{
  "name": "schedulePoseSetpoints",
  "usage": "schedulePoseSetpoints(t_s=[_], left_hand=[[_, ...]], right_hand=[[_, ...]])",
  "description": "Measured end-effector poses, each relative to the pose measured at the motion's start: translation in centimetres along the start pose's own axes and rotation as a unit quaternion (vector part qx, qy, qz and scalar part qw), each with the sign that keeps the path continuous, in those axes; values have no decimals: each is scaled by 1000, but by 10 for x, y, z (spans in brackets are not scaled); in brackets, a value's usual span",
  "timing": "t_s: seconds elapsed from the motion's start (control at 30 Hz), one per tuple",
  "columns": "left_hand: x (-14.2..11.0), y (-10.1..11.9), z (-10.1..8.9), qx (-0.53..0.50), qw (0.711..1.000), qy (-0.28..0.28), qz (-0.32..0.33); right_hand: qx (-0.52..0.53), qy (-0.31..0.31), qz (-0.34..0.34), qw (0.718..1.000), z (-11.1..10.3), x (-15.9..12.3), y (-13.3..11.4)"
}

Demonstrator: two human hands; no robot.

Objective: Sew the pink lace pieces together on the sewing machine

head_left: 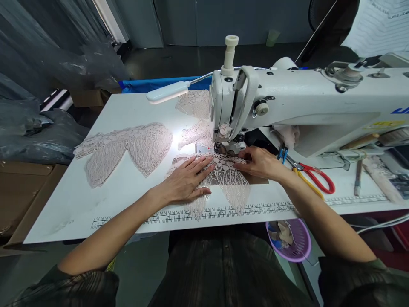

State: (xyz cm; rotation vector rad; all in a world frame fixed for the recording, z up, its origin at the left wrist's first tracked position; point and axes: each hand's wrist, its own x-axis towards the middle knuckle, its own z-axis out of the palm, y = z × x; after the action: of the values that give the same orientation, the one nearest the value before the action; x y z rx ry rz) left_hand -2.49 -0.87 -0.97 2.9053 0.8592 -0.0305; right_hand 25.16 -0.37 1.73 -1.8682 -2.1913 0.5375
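A pale pink lace piece (233,181) with pointed scallops lies under the needle area of a white sewing machine (220,98), its points hanging toward the table's front edge. My left hand (188,181) rests flat on the lace's left part, fingers stretched out and holding nothing. At the lace's right end, my right hand (260,163) pinches the upper edge between thumb and fingers, close to the presser foot. More lace (200,134) lies just behind the needle. The spot under the foot is partly hidden by the machine head.
Stacked lace pieces (147,147) lie on the left of the white table (73,204). Red-handled scissors (316,175) and yellow-handled snips (308,183) lie right of my right hand. A lit lamp (168,91) hangs left of the machine head. Below the edge is a purple basket (303,245) with scraps.
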Motion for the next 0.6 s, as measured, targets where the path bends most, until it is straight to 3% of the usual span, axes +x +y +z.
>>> schedulePoseSetpoints(t_s=[0.2,0.37,0.6], left_hand=[[1,7,4,-6,1000,18,-9],[0,4,5,-17,999,32,-1],[-2,-7,8,-24,989,141,33]], right_hand=[[-74,45,28,996,4,-14,-1],[-99,83,-31,991,10,-22,-3],[-68,131,-19,989,26,-26,-1]])
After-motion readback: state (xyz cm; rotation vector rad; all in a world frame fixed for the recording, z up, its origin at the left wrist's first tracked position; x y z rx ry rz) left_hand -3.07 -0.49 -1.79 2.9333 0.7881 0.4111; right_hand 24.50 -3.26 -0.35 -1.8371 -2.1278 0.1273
